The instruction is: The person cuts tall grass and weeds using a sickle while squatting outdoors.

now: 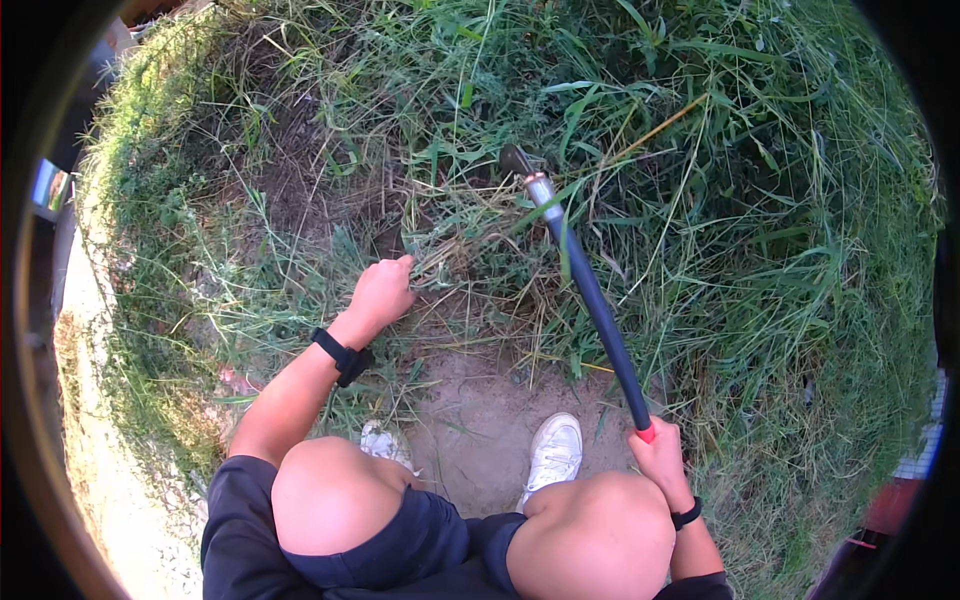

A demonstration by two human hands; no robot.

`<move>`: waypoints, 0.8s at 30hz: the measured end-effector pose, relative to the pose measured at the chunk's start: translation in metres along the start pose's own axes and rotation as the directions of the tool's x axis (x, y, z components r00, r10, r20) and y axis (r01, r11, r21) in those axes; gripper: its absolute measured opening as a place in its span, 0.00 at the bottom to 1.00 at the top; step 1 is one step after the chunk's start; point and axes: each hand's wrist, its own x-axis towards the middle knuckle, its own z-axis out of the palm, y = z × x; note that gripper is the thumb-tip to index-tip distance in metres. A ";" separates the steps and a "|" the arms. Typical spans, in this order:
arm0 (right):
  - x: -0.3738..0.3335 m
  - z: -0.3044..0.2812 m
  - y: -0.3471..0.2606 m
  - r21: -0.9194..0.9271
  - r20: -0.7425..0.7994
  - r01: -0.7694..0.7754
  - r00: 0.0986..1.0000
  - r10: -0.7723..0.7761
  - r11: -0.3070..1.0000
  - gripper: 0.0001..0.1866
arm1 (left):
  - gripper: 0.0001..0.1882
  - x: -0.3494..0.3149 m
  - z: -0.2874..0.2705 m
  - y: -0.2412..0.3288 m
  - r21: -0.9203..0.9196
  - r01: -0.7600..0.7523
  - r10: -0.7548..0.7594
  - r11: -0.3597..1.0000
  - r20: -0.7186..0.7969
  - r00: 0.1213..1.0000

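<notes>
My left hand (pixel 384 290) is closed round a bunch of grass stems (pixel 440 262), some dry and some green. Its fingertips are partly lost among the stems. Over on the right, my right hand (pixel 661 455) grips the lower end of a long dark handle with a red band. This is a sickle (pixel 597 300), slanting up and to the left away from me. A metal collar joins the handle to a dark head, which lies in the grass to the right of and beyond my left hand. Grass hides most of the blade.
Tall green grass (pixel 800 190) stands thickly on the far side and right. Dry cut-looking stalks lie around a brown patch (pixel 300 170) at the upper left. Bare soil (pixel 470 400) lies before my white shoes (pixel 553 455). My bent knees flank the lower middle.
</notes>
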 end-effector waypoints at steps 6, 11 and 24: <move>0.106 0.025 -0.084 0.067 0.119 0.140 0.982 -0.147 0.988 0.09 | 0.15 -0.026 0.015 -0.006 0.047 0.004 -0.003 0.999 -0.038 0.999; 0.019 -0.026 0.032 -0.077 0.063 -0.047 0.997 0.052 0.996 0.09 | 0.12 -0.030 0.002 -0.035 0.007 0.045 -0.044 0.999 -0.092 0.995; -0.117 -0.018 0.131 0.073 0.010 -0.261 0.965 0.261 0.963 0.07 | 0.09 -0.016 0.051 -0.031 0.190 -0.064 0.054 0.980 0.056 0.997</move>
